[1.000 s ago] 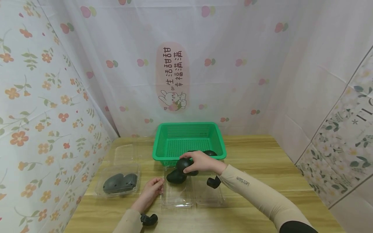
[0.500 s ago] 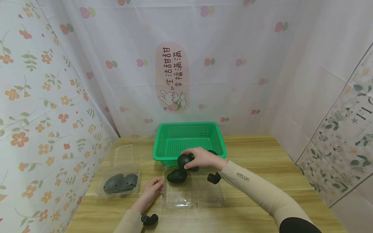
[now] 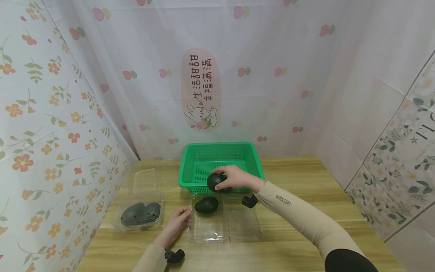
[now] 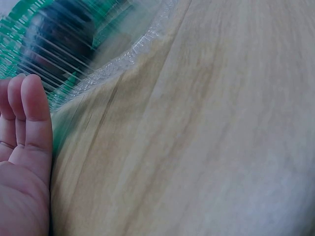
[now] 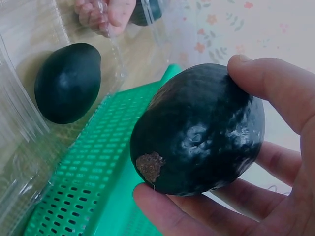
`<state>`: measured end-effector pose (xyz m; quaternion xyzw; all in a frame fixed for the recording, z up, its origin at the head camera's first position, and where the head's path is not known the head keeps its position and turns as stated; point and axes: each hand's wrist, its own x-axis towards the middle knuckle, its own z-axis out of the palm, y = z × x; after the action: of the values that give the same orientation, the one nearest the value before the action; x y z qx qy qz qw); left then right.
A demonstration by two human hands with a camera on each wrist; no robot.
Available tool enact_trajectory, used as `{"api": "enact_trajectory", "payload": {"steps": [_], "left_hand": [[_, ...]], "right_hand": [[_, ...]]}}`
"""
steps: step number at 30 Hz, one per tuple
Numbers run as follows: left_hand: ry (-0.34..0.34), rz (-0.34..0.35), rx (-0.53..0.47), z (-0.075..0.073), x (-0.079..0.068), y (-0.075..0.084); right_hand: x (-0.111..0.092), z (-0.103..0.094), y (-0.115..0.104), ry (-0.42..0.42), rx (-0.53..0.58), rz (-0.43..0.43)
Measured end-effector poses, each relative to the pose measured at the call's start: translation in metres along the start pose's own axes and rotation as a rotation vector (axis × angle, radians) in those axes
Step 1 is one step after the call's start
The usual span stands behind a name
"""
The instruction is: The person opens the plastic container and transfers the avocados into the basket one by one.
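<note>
My right hand (image 3: 234, 177) grips a dark avocado (image 5: 197, 130) between thumb and fingers, raised over the front rim of the green basket (image 3: 183, 166). A brown scar marks one end of this fruit in the right wrist view. Below it, a second avocado (image 3: 206, 205) lies in the left half of an unfolded clear plastic container (image 3: 209, 228). My left hand (image 3: 176, 223) pinches that container's left edge with its fingertips; in the left wrist view the fingers (image 4: 35, 105) lie right at the ribbed wall, the thumb out of sight.
At the left, another clear container (image 3: 137, 223) holds two dark avocados, with its lid (image 3: 146, 179) folded back. The container's right half (image 3: 244, 223) lies flat beside the base. Floral curtains (image 3: 272, 75) close in the wooden table (image 3: 292, 241) at the back and sides.
My right hand has lifted the held avocado up and back, away from the one in the container and over the basket's front rim. The left hand stays in place.
</note>
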<state>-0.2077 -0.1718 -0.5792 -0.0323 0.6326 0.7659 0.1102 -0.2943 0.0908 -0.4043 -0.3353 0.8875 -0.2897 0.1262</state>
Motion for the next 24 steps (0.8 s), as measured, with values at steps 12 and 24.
{"api": "enact_trajectory", "payload": {"steps": [12,24], "left_hand": [[-0.003,0.011,0.003,-0.001,-0.001,0.0],[-0.013,0.006,0.018,-0.002,0.0,0.0]], "right_hand": [[0.01,-0.011,-0.003,-0.014,-0.017,0.022],[0.021,-0.023,-0.001,-0.019,0.013,0.043]]}}
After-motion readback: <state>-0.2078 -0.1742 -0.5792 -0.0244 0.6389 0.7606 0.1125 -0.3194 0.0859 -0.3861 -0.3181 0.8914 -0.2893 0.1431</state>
